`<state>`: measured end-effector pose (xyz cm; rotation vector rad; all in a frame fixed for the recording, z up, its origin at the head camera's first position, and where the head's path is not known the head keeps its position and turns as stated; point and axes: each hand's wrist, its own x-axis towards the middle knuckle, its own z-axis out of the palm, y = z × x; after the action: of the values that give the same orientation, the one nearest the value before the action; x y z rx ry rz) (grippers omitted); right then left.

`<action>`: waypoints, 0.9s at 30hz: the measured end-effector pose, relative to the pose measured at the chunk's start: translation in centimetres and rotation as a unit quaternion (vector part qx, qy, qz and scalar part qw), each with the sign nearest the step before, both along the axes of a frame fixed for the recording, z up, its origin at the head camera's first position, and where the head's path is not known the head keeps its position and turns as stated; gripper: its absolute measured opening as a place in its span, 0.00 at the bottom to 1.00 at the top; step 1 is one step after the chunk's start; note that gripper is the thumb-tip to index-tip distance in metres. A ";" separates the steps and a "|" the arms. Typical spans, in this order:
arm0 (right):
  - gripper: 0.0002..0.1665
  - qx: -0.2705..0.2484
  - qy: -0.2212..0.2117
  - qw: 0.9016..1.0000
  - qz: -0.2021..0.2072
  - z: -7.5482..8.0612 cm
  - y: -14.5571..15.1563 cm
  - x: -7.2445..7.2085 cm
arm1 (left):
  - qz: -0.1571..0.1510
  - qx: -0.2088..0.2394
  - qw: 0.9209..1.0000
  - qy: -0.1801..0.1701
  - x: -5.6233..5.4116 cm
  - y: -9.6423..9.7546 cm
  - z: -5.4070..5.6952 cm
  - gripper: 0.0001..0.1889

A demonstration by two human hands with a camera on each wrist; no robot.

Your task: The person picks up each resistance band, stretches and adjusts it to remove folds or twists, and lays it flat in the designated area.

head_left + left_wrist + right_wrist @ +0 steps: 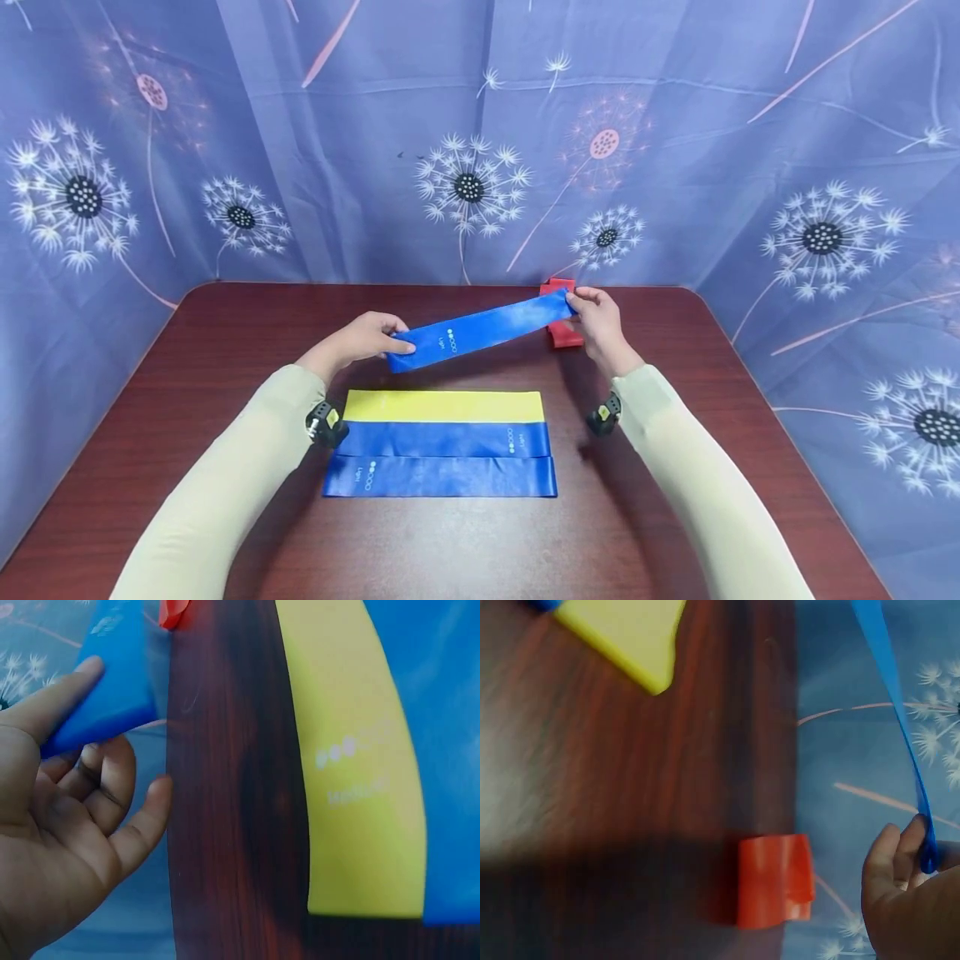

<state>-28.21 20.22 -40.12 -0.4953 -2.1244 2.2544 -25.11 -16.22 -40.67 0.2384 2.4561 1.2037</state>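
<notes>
A blue resistance band [480, 332] marked "Light" is stretched out flat in the air between both hands. My left hand [367, 336] pinches its lower left end, thumb on the printed face; the left wrist view shows the thumb over the band [124, 671] and the other fingers loosely bent below. At the higher right end, my right hand [597, 325] pinches the band between thumb and fingers, seen edge-on in the right wrist view [900, 712]. Beneath, a yellow band [442, 406] and two blue bands [450, 439] [457, 477] lie flat in a stack of rows.
A folded red band [566, 333] rests near the table's back edge, partly behind the right hand and held band. The dark wood table [187, 358] meets a blue dandelion-print curtain [360, 167] at the back and sides.
</notes>
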 end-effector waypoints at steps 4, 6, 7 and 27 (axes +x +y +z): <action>0.20 0.047 -0.019 0.998 0.047 -0.8 0.6 0.5 | 0.028 0.001 1.000 -0.002 0.1 -0.6 -0.1 0.16; 0.23 0.067 -0.025 0.995 0.072 -1.1 0.7 0.7 | 0.045 0.004 0.999 -0.001 0.2 -0.8 -0.3 0.16; 0.25 0.078 -0.027 0.993 0.085 -1.3 0.7 0.8 | 0.050 0.005 0.999 0.001 0.2 -0.8 -0.4 0.17; 0.22 0.222 -0.061 0.935 0.269 -4.5 0.4 1.7 | 0.084 -0.024 0.996 -0.016 0.6 -2.6 -2.3 0.19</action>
<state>-26.51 20.57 -44.62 -0.0318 -3.0157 1.8502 -24.46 -18.78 -42.98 -0.0005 2.5144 1.2033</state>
